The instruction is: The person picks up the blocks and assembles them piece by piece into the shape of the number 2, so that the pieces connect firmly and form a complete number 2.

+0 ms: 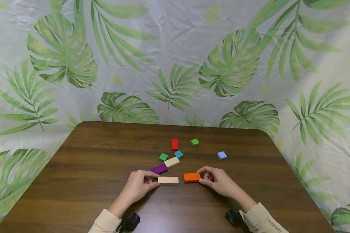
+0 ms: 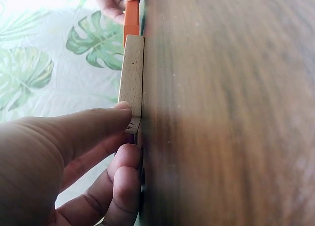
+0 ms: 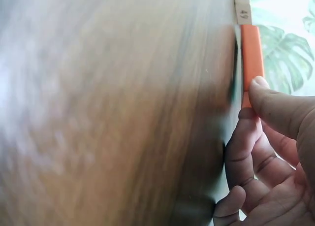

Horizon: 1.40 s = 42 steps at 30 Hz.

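My left hand (image 1: 139, 186) pinches the left end of a plain wooden block (image 1: 168, 181) between thumb and fingers. In the left wrist view the same wooden block (image 2: 132, 76) lies low along the tabletop. Opposite it, my right hand (image 1: 217, 180) pinches an orange block (image 1: 192, 177) by its right end. A narrow gap separates the two blocks in the head view. Whether the orange block (image 3: 252, 56) touches the table, I cannot tell. A purple block (image 1: 159, 169) lies just beyond the left fingertips, end to end with a second plain wooden block (image 1: 172, 162).
Farther back on the brown table (image 1: 90, 171) lie a dark green block (image 1: 163, 157), a teal block (image 1: 179, 154), a red block (image 1: 175, 144) and a light green block (image 1: 195, 142). A pale blue block (image 1: 222, 155) sits to the right. Behind hangs a leaf-patterned cloth (image 1: 186, 38).
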Motion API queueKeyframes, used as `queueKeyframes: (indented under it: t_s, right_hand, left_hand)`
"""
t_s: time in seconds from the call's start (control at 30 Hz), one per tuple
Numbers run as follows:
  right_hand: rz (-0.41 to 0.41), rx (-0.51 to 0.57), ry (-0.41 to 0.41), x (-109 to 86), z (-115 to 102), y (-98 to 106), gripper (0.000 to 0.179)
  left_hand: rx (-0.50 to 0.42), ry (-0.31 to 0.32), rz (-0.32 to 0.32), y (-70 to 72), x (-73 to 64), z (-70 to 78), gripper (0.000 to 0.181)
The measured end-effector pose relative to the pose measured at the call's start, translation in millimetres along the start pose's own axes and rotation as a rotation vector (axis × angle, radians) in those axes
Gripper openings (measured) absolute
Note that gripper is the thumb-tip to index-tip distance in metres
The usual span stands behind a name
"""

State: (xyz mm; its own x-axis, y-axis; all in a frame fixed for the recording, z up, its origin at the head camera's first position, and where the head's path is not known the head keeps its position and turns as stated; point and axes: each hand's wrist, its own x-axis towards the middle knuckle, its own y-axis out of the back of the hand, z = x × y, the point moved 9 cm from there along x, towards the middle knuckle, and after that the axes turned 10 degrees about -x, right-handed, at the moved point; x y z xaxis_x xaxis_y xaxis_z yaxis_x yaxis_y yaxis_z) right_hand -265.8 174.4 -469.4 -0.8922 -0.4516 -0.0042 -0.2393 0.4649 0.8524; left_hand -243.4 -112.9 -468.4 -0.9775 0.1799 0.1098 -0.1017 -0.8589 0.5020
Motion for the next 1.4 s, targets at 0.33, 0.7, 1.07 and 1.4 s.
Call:
queueKeyframes:
  t_s: [0.33, 0.7, 1.07, 1.4]
  right_hand:
    - [-0.031, 0.035, 0.014, 0.6, -7.7, -6.1, 0.024]
    - [-0.044, 0.028, 0.037, -0.1, -14.7, -10.7, 0.026]
    - [-0.069, 0.051, 0.068, 2.2, -22.5, -13.5, 0.026]
    - [-0.069, 0.038, 0.070, 2.4, -21.8, -14.3, 0.026]
  left_hand:
    - [0.003, -0.003, 0.001, -0.2, 0.6, -0.1, 0.016]
    - [0.002, -0.001, 0.003, 0.0, 0.4, 0.1, 0.016]
    - [0.003, 0.017, 0.001, -0.6, 0.1, -1.5, 0.016]
    - [0.004, 0.025, -0.014, -1.7, 0.3, -1.8, 0.017]
